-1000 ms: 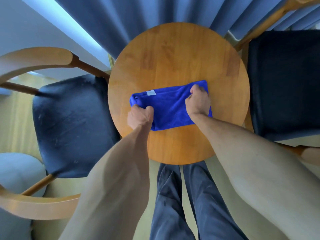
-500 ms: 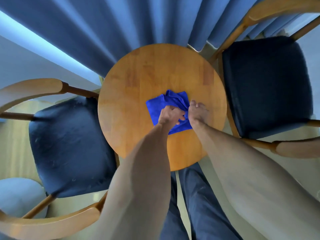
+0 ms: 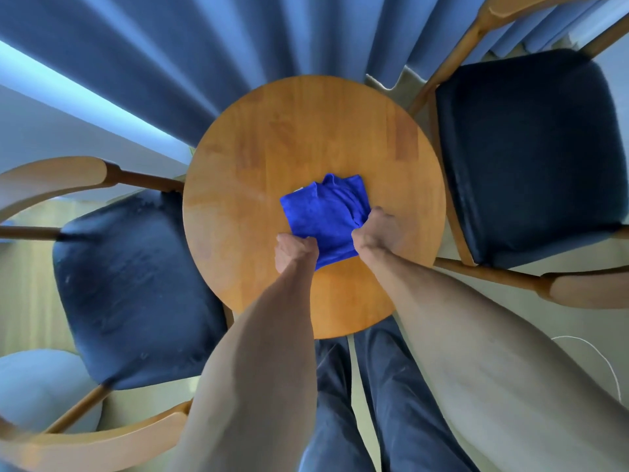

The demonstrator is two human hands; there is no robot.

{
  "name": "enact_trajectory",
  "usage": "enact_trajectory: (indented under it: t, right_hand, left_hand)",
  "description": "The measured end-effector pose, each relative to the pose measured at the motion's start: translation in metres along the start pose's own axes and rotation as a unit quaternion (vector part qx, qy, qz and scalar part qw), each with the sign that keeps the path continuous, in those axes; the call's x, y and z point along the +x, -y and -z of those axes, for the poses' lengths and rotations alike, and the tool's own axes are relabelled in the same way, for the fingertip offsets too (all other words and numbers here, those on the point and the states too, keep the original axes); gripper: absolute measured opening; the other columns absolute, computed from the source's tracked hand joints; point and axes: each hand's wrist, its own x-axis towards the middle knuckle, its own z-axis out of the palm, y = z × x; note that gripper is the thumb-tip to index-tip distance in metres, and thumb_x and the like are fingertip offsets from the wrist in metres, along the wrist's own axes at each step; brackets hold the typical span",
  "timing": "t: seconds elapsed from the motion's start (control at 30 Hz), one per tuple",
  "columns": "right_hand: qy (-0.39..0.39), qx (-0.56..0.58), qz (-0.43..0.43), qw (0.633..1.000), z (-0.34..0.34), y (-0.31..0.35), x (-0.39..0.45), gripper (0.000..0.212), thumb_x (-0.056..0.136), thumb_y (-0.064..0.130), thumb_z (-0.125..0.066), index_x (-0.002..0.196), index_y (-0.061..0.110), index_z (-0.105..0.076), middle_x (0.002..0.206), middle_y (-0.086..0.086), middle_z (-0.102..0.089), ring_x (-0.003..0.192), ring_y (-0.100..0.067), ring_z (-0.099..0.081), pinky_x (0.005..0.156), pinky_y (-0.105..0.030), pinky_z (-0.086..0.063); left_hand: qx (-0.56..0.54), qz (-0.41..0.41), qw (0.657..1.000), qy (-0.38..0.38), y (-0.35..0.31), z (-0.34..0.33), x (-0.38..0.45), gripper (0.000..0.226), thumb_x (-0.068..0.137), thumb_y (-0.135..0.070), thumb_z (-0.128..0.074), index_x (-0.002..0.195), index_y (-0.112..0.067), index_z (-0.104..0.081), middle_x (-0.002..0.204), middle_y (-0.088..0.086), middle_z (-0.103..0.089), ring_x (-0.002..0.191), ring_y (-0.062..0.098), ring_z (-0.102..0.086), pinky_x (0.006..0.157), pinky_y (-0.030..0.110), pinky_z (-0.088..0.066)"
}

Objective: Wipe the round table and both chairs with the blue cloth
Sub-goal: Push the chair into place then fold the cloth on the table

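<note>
The blue cloth [image 3: 323, 212] lies folded into a smaller square near the middle of the round wooden table [image 3: 306, 131]. My left hand [image 3: 294, 248] pinches the cloth's near left corner. My right hand [image 3: 374, 229] grips its right edge, fingers curled into the fabric. A chair with a dark blue seat [image 3: 132, 284] stands at the table's left. A second dark blue chair [image 3: 531, 155] stands at the right. Both have light wooden arms.
A blue curtain [image 3: 204, 46] hangs behind the table. My legs in dark trousers [image 3: 367, 403] stand at the table's near edge. A pale rounded object [image 3: 30, 386] sits at the lower left, and a thin white cable [image 3: 599, 356] lies on the floor at the right.
The cloth went from a long strip to a folded square as my left hand carried its end over to the right. My hands then moved apart along the near edge.
</note>
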Motion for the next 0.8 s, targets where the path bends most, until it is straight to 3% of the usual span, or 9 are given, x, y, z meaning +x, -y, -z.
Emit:
enact_trajectory:
  t: [0.07, 0.17, 0.3, 0.37, 0.43, 0.53, 0.6, 0.7, 0.8]
  right_hand:
    - [-0.036, 0.042, -0.009, 0.998, 0.000, -0.001, -0.009, 0.025, 0.082, 0.008, -0.059, 0.107, 0.007, -0.056, 0.098, -0.011, -0.066, 0.090, -0.030, -0.065, 0.065, -0.032, -0.043]
    - [-0.022, 0.046, -0.044, 0.998, -0.009, -0.006, -0.015, 0.027, 0.081, 0.013, -0.063, 0.107, 0.009, -0.058, 0.097, -0.010, -0.067, 0.088, -0.029, -0.066, 0.071, -0.034, -0.053]
    - [-0.028, -0.017, -0.070, 0.997, -0.014, -0.020, -0.010, 0.055, 0.076, 0.019, -0.074, 0.124, 0.015, -0.049, 0.121, -0.013, -0.056, 0.108, -0.031, -0.056, 0.087, -0.041, -0.048]
    - [-0.112, -0.037, 0.080, 0.990, -0.016, -0.025, -0.007, 0.064, 0.070, 0.012, -0.069, 0.129, 0.016, -0.045, 0.133, -0.015, -0.047, 0.115, -0.033, -0.049, 0.092, -0.043, -0.042]
    - [-0.153, -0.080, 0.296, 0.940, -0.022, -0.027, -0.002, 0.065, 0.066, 0.001, -0.061, 0.129, 0.014, -0.052, 0.145, -0.014, -0.043, 0.127, -0.035, -0.045, 0.097, -0.044, -0.041]
    - [-0.027, -0.132, 0.446, 0.885, -0.029, -0.018, 0.001, 0.051, 0.076, -0.004, -0.056, 0.125, 0.013, -0.060, 0.154, -0.008, -0.039, 0.144, -0.026, -0.031, 0.105, -0.041, -0.038]
    - [0.011, -0.126, 0.404, 0.906, -0.033, -0.010, 0.000, 0.041, 0.080, -0.001, -0.055, 0.118, 0.012, -0.064, 0.154, -0.002, -0.039, 0.144, -0.021, -0.030, 0.104, -0.041, -0.038]
    - [-0.079, -0.083, 0.277, 0.954, -0.037, 0.000, -0.005, 0.035, 0.080, 0.003, -0.056, 0.114, 0.009, -0.062, 0.144, 0.001, -0.047, 0.135, -0.025, -0.037, 0.096, -0.041, -0.041]
    - [-0.100, -0.095, 0.225, 0.965, -0.036, 0.002, -0.005, 0.042, 0.085, 0.008, -0.055, 0.127, 0.007, -0.055, 0.140, 0.001, -0.048, 0.125, -0.029, -0.042, 0.083, -0.042, -0.042]
  left_hand:
    - [0.042, -0.017, 0.999, 0.001, -0.005, 0.000, -0.005, 0.007, 0.085, -0.021, -0.055, 0.088, -0.014, -0.054, 0.095, 0.005, -0.065, 0.082, 0.027, -0.062, 0.072, 0.033, -0.051]
    - [0.076, -0.031, 0.997, -0.014, -0.010, -0.004, -0.011, 0.019, 0.085, -0.018, -0.055, 0.103, -0.013, -0.057, 0.100, 0.005, -0.064, 0.093, 0.028, -0.064, 0.079, 0.034, -0.052]
    - [0.033, -0.027, 0.999, -0.014, -0.010, -0.008, -0.006, 0.028, 0.084, -0.014, -0.055, 0.111, -0.009, -0.054, 0.105, 0.007, -0.063, 0.098, 0.030, -0.062, 0.088, 0.041, -0.054]
    - [0.023, -0.040, 0.999, -0.016, -0.004, -0.008, -0.001, 0.029, 0.082, -0.011, -0.054, 0.111, -0.009, -0.053, 0.104, 0.007, -0.061, 0.096, 0.030, -0.060, 0.086, 0.040, -0.053]
    - [0.015, -0.056, 0.998, -0.018, 0.003, -0.009, 0.005, 0.028, 0.080, -0.012, -0.056, 0.108, -0.010, -0.052, 0.102, 0.007, -0.062, 0.089, 0.028, -0.058, 0.081, 0.038, -0.053]
    - [0.020, -0.075, 0.997, -0.011, 0.009, -0.011, 0.013, 0.024, 0.080, -0.014, -0.059, 0.102, -0.014, -0.050, 0.096, 0.004, -0.062, 0.082, 0.027, -0.057, 0.071, 0.034, -0.050]
    - [0.036, -0.084, 0.996, -0.005, 0.008, -0.011, 0.016, 0.022, 0.081, -0.014, -0.059, 0.100, -0.014, -0.048, 0.091, 0.002, -0.059, 0.081, 0.027, -0.057, 0.068, 0.034, -0.049]
    - [0.051, -0.091, 0.995, -0.001, 0.005, -0.010, 0.017, 0.022, 0.081, -0.011, -0.055, 0.102, -0.013, -0.048, 0.089, 0.002, -0.057, 0.082, 0.027, -0.057, 0.071, 0.036, -0.052]
    - [0.051, -0.089, 0.995, -0.003, 0.002, -0.011, 0.010, 0.023, 0.081, -0.010, -0.052, 0.103, -0.012, -0.050, 0.092, 0.004, -0.058, 0.085, 0.028, -0.059, 0.077, 0.038, -0.055]
